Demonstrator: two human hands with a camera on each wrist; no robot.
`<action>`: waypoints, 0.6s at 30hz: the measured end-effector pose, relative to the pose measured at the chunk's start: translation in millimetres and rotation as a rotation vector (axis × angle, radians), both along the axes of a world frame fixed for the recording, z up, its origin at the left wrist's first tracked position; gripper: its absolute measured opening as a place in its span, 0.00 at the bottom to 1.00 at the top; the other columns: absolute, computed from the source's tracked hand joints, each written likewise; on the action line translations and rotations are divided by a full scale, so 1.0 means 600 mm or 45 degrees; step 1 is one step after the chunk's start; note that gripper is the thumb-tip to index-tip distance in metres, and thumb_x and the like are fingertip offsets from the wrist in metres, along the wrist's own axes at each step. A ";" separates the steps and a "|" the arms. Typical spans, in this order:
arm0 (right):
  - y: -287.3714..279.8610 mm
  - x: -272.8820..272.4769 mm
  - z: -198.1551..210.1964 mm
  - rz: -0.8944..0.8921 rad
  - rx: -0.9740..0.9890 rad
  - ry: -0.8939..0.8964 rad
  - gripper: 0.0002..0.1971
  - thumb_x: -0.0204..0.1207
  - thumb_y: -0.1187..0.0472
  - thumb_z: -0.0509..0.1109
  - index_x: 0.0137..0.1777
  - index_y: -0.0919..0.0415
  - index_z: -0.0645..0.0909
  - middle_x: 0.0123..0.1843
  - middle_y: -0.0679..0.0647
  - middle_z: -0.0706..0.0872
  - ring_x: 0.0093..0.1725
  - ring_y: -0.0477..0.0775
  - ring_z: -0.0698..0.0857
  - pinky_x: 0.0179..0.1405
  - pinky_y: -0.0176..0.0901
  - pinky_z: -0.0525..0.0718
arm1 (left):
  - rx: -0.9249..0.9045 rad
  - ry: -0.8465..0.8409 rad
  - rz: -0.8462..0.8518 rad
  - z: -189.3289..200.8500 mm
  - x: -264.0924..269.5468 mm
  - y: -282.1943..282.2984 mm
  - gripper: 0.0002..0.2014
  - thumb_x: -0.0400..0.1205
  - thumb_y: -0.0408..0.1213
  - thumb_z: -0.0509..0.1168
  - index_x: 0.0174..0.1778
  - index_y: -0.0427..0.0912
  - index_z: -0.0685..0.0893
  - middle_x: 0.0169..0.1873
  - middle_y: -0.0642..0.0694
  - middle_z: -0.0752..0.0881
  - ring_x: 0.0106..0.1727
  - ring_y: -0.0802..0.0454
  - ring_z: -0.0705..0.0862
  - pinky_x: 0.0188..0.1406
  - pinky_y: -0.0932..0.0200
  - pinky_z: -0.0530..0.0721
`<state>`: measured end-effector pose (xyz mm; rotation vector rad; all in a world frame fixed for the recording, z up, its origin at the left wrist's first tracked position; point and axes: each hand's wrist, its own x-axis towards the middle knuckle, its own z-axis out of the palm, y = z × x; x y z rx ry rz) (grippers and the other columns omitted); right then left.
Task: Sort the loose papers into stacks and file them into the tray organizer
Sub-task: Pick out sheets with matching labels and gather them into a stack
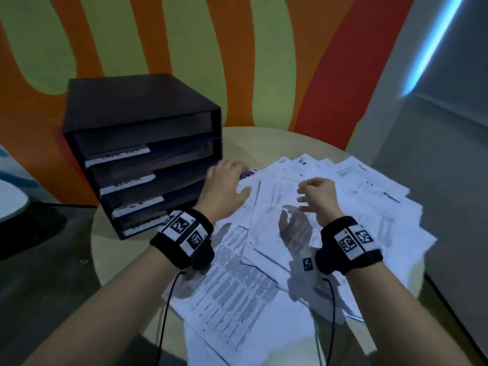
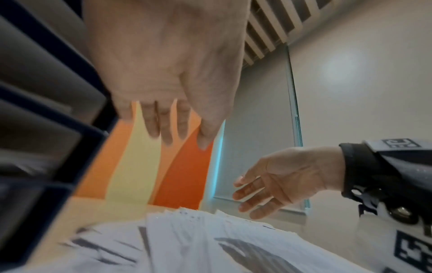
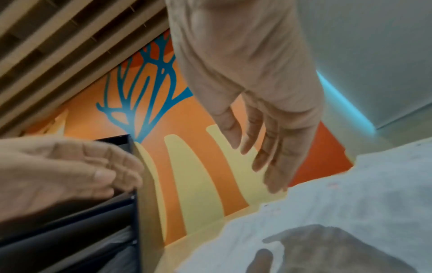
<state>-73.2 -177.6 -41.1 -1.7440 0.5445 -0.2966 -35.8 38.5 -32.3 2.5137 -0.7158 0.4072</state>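
Note:
A messy spread of loose white printed papers (image 1: 303,233) covers the right and near part of the round table. A dark tray organizer (image 1: 142,154) with several labelled slots stands at the table's back left. My left hand (image 1: 227,183) hovers above the papers' left edge, just right of the organizer, fingers straight and empty (image 2: 173,114). My right hand (image 1: 315,196) hangs above the middle of the pile, fingers loosely spread, holding nothing (image 3: 264,140). Both hands cast shadows on the sheets below.
The round beige table (image 1: 237,138) stands against an orange, green and red painted wall. A grey wall with a blue light strip (image 1: 433,46) is on the right. A purple item (image 1: 247,174) peeks from under the papers near the organizer. Wrist cables hang toward me.

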 end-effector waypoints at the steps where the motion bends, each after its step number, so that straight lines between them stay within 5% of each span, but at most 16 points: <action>1: -0.028 -0.011 -0.006 -0.023 -0.104 0.039 0.08 0.78 0.70 0.65 0.37 0.66 0.79 0.35 0.61 0.80 0.34 0.58 0.77 0.34 0.51 0.79 | 0.012 0.169 -0.051 -0.014 0.001 -0.022 0.21 0.80 0.45 0.68 0.67 0.43 0.79 0.62 0.46 0.82 0.67 0.44 0.76 0.68 0.49 0.71; 3: -0.079 -0.040 -0.014 -0.079 -0.278 0.150 0.07 0.75 0.72 0.67 0.37 0.75 0.81 0.32 0.63 0.80 0.32 0.56 0.74 0.35 0.50 0.73 | 0.067 0.441 -0.146 -0.037 -0.004 -0.063 0.28 0.79 0.47 0.72 0.72 0.41 0.74 0.65 0.44 0.81 0.68 0.45 0.78 0.67 0.48 0.76; 5: -0.126 -0.065 -0.024 -0.119 -0.432 0.282 0.11 0.72 0.73 0.70 0.49 0.84 0.81 0.40 0.74 0.86 0.35 0.56 0.77 0.37 0.48 0.73 | 0.166 0.625 -0.196 -0.058 -0.010 -0.100 0.34 0.78 0.49 0.73 0.76 0.39 0.69 0.69 0.40 0.78 0.69 0.43 0.78 0.67 0.49 0.77; 7: -0.162 -0.081 -0.033 -0.078 -0.535 0.472 0.23 0.72 0.66 0.75 0.61 0.83 0.77 0.52 0.75 0.86 0.45 0.61 0.83 0.44 0.48 0.80 | 0.237 0.726 -0.203 -0.074 -0.012 -0.129 0.39 0.78 0.50 0.74 0.79 0.36 0.64 0.73 0.37 0.75 0.72 0.42 0.76 0.68 0.50 0.76; 9: -0.184 -0.096 -0.040 0.003 -0.667 0.731 0.31 0.71 0.55 0.79 0.67 0.74 0.75 0.62 0.66 0.81 0.63 0.64 0.81 0.59 0.49 0.82 | 0.306 0.761 -0.183 -0.086 -0.010 -0.154 0.44 0.76 0.51 0.75 0.80 0.33 0.61 0.75 0.36 0.72 0.74 0.41 0.73 0.70 0.48 0.76; 10: -0.188 -0.102 -0.042 0.066 -0.733 0.847 0.28 0.70 0.50 0.79 0.63 0.69 0.77 0.58 0.61 0.81 0.61 0.61 0.82 0.56 0.45 0.83 | 0.350 0.748 -0.159 -0.089 -0.008 -0.163 0.47 0.75 0.52 0.75 0.81 0.32 0.59 0.75 0.35 0.71 0.75 0.40 0.72 0.70 0.46 0.75; 11: -0.191 -0.106 -0.047 0.134 -0.787 0.921 0.21 0.69 0.48 0.79 0.50 0.65 0.80 0.47 0.57 0.80 0.50 0.55 0.84 0.43 0.39 0.83 | 0.396 0.731 -0.121 -0.093 -0.006 -0.173 0.49 0.74 0.54 0.76 0.81 0.32 0.58 0.75 0.35 0.70 0.75 0.38 0.70 0.71 0.44 0.75; 13: -0.194 -0.111 -0.065 0.188 -0.818 0.967 0.24 0.68 0.47 0.79 0.28 0.59 0.69 0.28 0.52 0.72 0.24 0.50 0.73 0.20 0.35 0.68 | 0.457 0.699 -0.062 -0.094 -0.004 -0.187 0.50 0.73 0.54 0.77 0.81 0.32 0.57 0.74 0.34 0.69 0.75 0.37 0.68 0.71 0.42 0.75; 15: -0.193 -0.119 -0.071 0.219 -0.866 0.959 0.26 0.66 0.47 0.80 0.27 0.56 0.65 0.23 0.51 0.69 0.21 0.50 0.68 0.19 0.36 0.64 | 0.455 0.702 -0.034 -0.093 -0.001 -0.197 0.48 0.72 0.52 0.77 0.78 0.32 0.60 0.72 0.35 0.70 0.73 0.37 0.69 0.69 0.42 0.76; 17: -0.184 -0.128 -0.061 0.223 -0.838 0.933 0.16 0.67 0.48 0.80 0.39 0.57 0.78 0.34 0.55 0.81 0.33 0.52 0.82 0.28 0.40 0.79 | 0.419 0.738 -0.003 -0.088 0.003 -0.203 0.40 0.73 0.48 0.77 0.73 0.33 0.65 0.66 0.36 0.73 0.69 0.37 0.73 0.63 0.47 0.79; 18: -0.183 -0.132 -0.057 0.258 -0.818 0.928 0.20 0.68 0.50 0.80 0.55 0.61 0.82 0.50 0.60 0.86 0.49 0.56 0.87 0.44 0.45 0.86 | 0.388 0.750 0.006 -0.087 0.005 -0.204 0.33 0.75 0.46 0.77 0.67 0.34 0.69 0.61 0.37 0.75 0.63 0.38 0.77 0.55 0.50 0.80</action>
